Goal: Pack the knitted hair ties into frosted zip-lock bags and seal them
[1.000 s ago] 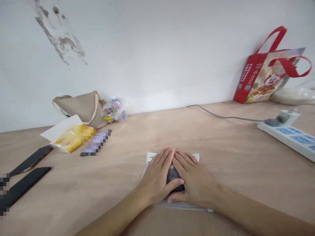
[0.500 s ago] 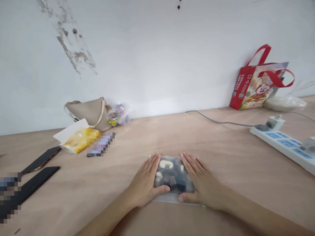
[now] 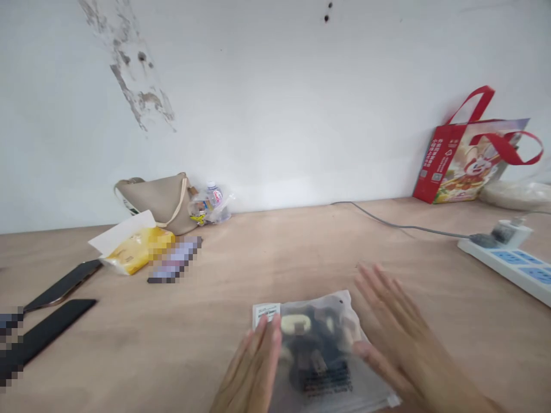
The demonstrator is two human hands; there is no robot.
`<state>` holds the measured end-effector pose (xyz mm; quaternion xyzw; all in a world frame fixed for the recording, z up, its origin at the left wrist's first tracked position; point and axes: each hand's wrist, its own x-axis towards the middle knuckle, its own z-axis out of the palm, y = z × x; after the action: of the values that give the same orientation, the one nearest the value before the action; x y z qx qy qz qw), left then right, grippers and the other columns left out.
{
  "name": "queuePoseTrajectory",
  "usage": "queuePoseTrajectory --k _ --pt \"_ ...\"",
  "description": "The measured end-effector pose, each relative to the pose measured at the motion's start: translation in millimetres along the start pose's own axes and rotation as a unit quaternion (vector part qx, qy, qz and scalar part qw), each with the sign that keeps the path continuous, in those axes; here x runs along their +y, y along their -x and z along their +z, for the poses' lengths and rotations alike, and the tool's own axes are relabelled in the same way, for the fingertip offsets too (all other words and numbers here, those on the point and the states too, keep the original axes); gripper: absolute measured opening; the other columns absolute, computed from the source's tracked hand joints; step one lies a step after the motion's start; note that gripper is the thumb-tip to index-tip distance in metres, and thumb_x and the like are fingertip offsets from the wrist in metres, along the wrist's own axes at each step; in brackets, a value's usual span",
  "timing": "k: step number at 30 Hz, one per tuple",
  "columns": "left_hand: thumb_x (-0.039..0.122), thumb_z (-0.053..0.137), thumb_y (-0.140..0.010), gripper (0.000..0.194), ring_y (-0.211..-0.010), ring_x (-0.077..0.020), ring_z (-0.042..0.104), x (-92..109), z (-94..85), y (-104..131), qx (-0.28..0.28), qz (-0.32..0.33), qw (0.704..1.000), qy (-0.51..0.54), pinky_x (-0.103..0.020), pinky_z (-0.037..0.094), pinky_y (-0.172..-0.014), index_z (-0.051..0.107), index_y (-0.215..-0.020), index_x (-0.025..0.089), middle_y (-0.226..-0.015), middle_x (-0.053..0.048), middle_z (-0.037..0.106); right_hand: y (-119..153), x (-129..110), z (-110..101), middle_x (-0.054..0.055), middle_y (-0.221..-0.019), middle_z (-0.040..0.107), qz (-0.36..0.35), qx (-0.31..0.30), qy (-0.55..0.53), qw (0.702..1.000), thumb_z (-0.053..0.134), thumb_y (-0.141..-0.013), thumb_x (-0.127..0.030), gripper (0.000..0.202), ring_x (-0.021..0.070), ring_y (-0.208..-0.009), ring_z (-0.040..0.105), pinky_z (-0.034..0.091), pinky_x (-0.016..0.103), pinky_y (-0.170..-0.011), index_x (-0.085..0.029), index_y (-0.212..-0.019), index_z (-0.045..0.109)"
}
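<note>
A frosted plastic zip bag (image 3: pixel 318 350) lies flat on the table in front of me. Dark, cream and brown folded contents show through it, perhaps cloth. A white barcode label (image 3: pixel 266 310) sits at its far left corner, and a zip slider (image 3: pixel 392 400) shows at the near right. My left hand (image 3: pixel 253 367) is at the bag's left edge, fingers stretched out, with the tips by the label. My right hand (image 3: pixel 400 344) is off to the right side, slightly blurred, fingers spread, its thumb near or at the bag's edge. Neither hand grips anything.
On the left are a yellow tissue pack (image 3: pixel 140 249), a beige bag (image 3: pixel 157 201), a bottle in clear plastic (image 3: pixel 216 198) and dark phone-like slabs (image 3: pixel 47 332). A white power strip (image 3: pixel 508 261) with a grey cable and a red shopping bag (image 3: pixel 465 160) stand right.
Both hands have moved apart and nearer to me, showing more of the bag and its label. The right hand has come off the bag's top. The view has shifted slightly.
</note>
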<state>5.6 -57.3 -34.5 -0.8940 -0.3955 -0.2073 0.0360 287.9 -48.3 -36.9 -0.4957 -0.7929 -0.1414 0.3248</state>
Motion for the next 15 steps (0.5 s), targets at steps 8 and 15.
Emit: queuePoseTrajectory --k 8,15 --pt "0.069 0.027 -0.084 0.094 -0.136 -0.0325 0.03 16.9 26.2 -63.5 -0.02 0.085 0.996 0.029 -0.05 0.035 -0.106 -0.013 -0.147 0.011 -0.148 -0.02 0.031 -28.5 -37.3 40.4 0.016 -0.132 0.054 -0.187 -0.156 -0.093 0.965 0.053 -0.082 -0.043 0.066 0.0283 -0.128 0.042 0.033 0.043 -0.108 -0.007 -0.137 0.042" --pt "0.068 0.033 -0.084 0.093 -0.138 -0.0342 0.024 13.5 25.6 -55.4 -0.055 0.061 0.996 0.04 -0.051 0.033 -0.107 -0.01 -0.147 0.014 -0.151 -0.02 0.024 -14.9 -20.4 43.5 0.019 -0.143 0.04 -0.179 -0.176 -0.111 0.962 0.049 -0.082 -0.05 0.081 0.0313 -0.135 0.03 0.027 0.05 -0.109 -0.004 -0.144 0.025"
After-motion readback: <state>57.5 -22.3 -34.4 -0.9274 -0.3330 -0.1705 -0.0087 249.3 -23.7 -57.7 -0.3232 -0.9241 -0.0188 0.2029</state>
